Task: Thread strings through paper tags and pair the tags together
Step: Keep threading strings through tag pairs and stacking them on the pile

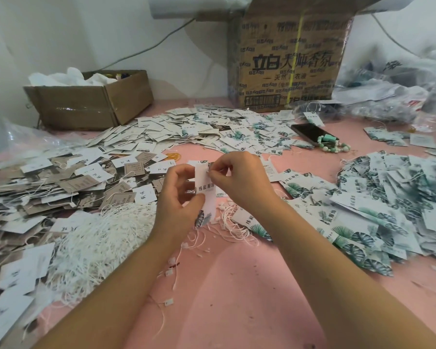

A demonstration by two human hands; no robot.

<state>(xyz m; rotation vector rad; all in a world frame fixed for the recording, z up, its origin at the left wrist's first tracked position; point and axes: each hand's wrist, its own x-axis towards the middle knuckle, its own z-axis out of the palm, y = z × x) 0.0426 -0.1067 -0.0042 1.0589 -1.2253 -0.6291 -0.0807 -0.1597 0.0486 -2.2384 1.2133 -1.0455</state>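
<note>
Bare forearms (126, 285) reach out over a pink table (237, 293) to meet at a white paper tag (207, 188), held upright above the tabletop at the centre of the scene. Its face carries dark printed characters and a green leaf motif at the bottom. The left hand (179, 195) grips the tag's lower left edge, thumb pressed on the front and fingers curled behind. The right hand (239, 177) pinches the tag's top edge between thumb and forefinger, the other fingers loosely bent; whether a string sits in that pinch cannot be told. A tangled heap of white strings (106, 235) lies just left of the left wrist. Grey and white tags (48, 187) spread across the left side and leaf-print tags (388, 210) are piled on the right. Further back lie a dark phone (310, 133) and a green bead bracelet (334, 147), with a small cardboard box (93, 102) and a printed carton (287, 61) against the wall.
</note>
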